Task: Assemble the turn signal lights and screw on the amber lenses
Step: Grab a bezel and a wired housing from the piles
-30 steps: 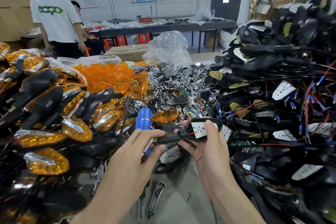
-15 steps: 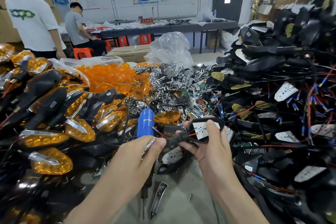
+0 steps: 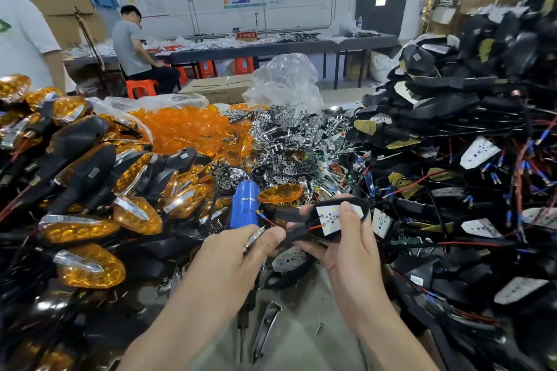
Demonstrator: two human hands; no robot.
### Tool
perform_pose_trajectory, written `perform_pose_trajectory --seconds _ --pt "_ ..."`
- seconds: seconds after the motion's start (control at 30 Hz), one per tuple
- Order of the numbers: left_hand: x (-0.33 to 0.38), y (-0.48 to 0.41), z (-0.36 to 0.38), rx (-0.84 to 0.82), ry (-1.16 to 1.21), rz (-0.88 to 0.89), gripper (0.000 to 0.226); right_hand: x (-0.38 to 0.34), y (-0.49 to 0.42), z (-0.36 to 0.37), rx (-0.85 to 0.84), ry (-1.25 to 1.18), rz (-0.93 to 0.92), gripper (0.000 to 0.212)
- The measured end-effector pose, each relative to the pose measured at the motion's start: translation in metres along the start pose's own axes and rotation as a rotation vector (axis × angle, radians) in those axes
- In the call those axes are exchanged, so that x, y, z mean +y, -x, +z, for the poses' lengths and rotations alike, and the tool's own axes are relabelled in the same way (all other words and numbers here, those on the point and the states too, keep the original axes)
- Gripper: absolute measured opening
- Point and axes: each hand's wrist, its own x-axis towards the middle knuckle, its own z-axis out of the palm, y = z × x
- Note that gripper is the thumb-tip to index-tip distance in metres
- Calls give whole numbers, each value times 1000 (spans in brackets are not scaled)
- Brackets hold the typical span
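Note:
My right hand (image 3: 346,247) holds a black turn signal housing (image 3: 339,218) with a white LED board inside it, thumb on the board. My left hand (image 3: 241,253) pinches a small chrome reflector piece (image 3: 254,238) and touches the housing's black stem (image 3: 297,233), where red and blue wires come out. A single amber lens (image 3: 280,193) lies just behind the hands. A blue electric screwdriver (image 3: 245,206) stands upright behind my left hand, its bit pointing down at the table.
Finished amber-lensed lights (image 3: 90,220) are piled at left. Loose amber lenses (image 3: 187,129) and chrome reflectors (image 3: 289,141) lie in heaps behind. Black housings with wires (image 3: 467,159) are stacked high at right. Two people are at the back left.
The view has swung a little to the right. My left hand has closed in on the housing stem, now with the chrome piece between its fingertips. My right hand keeps the housing.

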Motion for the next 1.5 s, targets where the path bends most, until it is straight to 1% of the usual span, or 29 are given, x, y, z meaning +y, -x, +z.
perform_pose_trajectory --seconds 0.07,0.17,0.23,0.43,0.6,0.77,0.83,0.9,0.93,1.0,1.07,1.13,1.17,1.23,1.27,1.33,1.4,1.43,1.5 --pt "1 -1 4 17 19 -5 76 2 2 1 -13 0 3 33" --pt "2 -2 7 38 80 -40 70 4 5 3 -28 18 0 33" --pt "1 -3 9 30 107 -50 67 5 3 3 -12 -12 12 35" --pt "0 -6 9 17 138 -60 63 6 1 6 11 -131 34 49" --pt "2 -4 14 19 149 -41 61 8 0 5 34 -145 78 30" --pt "4 1 25 38 128 45 53 2 -4 6 104 -198 173 39" --pt "8 6 27 3 144 25 52 0 -5 4 124 -231 181 44" --pt "11 9 27 -69 156 2 53 -3 -6 2 126 -246 215 53" --pt "13 11 25 -89 144 -4 55 -4 -7 1 128 -255 229 53" --pt "14 13 18 -53 143 -11 54 -5 -8 -1 138 -287 224 50" --pt "16 12 8 34 232 -12 42 -4 -10 -2 151 -319 212 51" --pt "20 9 0 159 449 -26 33 -5 -11 -3 158 -341 218 51" --pt "21 7 -1 214 556 -42 29 -5 -11 -3 165 -358 223 48" --pt "22 2 -3 277 648 -31 21 -5 -11 -3 183 -377 240 41" --pt "22 0 -2 286 640 -3 19 -5 -11 -3 187 -381 251 36" --pt "19 -5 1 271 542 68 18 -6 -11 -3 190 -382 265 28" --pt "15 -9 5 247 497 82 18 -6 -12 -3 190 -380 264 26" --pt "13 -10 8 236 529 59 22 -6 -12 -3 188 -377 260 26" --pt "13 -12 13 202 730 -48 25 -5 -12 -3 179 -366 248 25"
